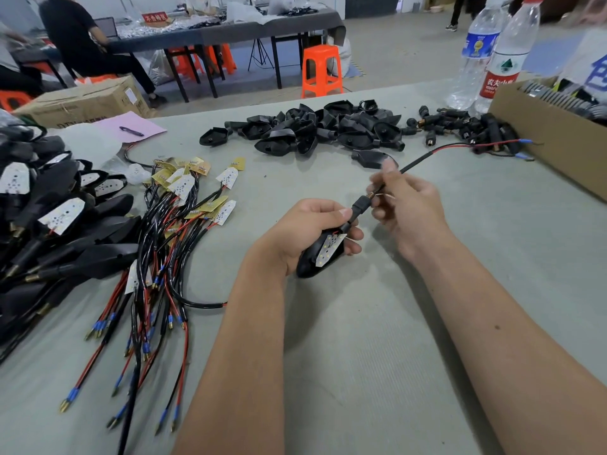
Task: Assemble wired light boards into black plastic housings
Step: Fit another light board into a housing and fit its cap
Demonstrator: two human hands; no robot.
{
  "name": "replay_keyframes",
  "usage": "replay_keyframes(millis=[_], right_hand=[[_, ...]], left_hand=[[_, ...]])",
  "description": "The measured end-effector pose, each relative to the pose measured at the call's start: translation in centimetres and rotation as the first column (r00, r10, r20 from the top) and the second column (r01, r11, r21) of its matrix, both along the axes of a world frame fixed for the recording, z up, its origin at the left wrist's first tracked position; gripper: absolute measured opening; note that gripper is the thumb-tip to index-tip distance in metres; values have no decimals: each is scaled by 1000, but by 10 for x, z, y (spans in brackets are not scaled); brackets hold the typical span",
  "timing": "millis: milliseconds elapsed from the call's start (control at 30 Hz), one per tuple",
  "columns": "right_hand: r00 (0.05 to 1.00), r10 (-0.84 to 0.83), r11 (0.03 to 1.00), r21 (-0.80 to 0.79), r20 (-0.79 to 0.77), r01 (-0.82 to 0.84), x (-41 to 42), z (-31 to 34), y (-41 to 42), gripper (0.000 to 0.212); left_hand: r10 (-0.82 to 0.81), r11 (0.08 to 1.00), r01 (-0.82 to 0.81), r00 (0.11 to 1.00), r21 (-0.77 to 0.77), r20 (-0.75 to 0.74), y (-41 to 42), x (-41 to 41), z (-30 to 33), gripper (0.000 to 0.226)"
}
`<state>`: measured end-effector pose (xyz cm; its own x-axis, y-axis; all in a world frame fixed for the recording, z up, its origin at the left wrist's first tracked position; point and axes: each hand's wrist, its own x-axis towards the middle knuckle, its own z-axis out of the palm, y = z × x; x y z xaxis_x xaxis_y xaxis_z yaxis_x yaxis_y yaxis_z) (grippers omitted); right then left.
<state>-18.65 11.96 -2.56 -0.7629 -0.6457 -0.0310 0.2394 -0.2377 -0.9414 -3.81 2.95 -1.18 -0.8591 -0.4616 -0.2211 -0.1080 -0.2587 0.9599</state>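
My left hand grips a black plastic housing with a white light board lying in its open face. The board's black cable runs out through the housing's stem and off to the right, splitting into red and black leads with blue ends. My right hand pinches that cable just past a threaded brass end at the stem. Both hands hover above the grey table mat.
Several empty black housings are piled at the back centre. Loose wired boards lie left of my hands, and finished units are heaped at far left. A cardboard box and two water bottles stand at right.
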Motion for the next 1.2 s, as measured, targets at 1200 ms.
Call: replay_keyframes(millis=[1200], right_hand=[[1000,7,998,-61,-23,-8,-4,-3,3,5]], left_hand=[[334,756,-341,935,-558,-119,-9,1,-9,15]])
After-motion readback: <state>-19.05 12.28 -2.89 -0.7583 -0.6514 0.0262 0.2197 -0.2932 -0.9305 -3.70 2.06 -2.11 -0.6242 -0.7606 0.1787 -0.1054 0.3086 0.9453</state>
